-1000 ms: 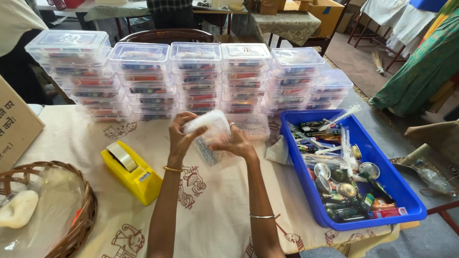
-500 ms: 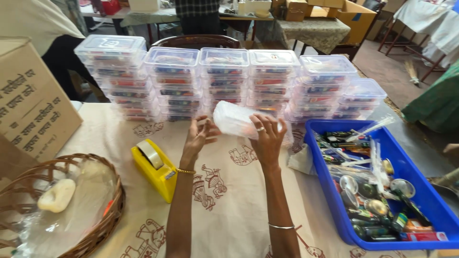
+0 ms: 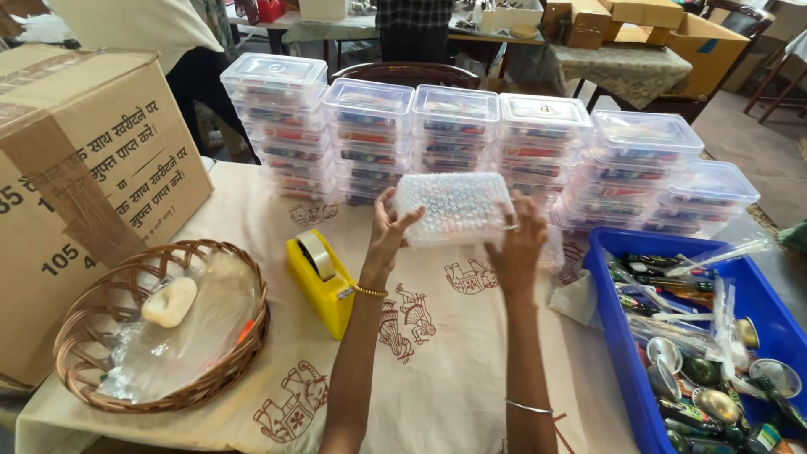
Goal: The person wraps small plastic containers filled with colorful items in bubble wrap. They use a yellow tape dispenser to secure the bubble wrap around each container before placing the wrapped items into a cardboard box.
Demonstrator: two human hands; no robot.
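The box [image 3: 454, 208], wrapped in bubble wrap, was up in the air over the table [image 3: 252, 227], just in front of the stacks [image 3: 458, 139] of clear boxes. There was only one view, from the head, looking down. The left hand [image 3: 388, 231] was on the left end of the box, with its fingers spread and curled around the edge. The right hand [image 3: 519, 240] was on the right end, and its fingers were bent over the wrap too. Both hands had hold of the box, one at each end, and neither was fully closed. It looked like the wrapping step, with the hands pressing the bubble wrap snug around the box. A yellow tape holder [image 3: 321, 282] sat just beside the left arm on the cloth. A next move would call for holding the wrap tight with one hand, so it did not come loose. A basket [image 3: 92, 336] with clear plastic in it stood at the left, near a big brown carton [image 3: 92, 160]. A blue tray [image 3: 622, 336] full of small things was at the right, well apart from the hands. A person stood behind the stacks, at the far side of the table.
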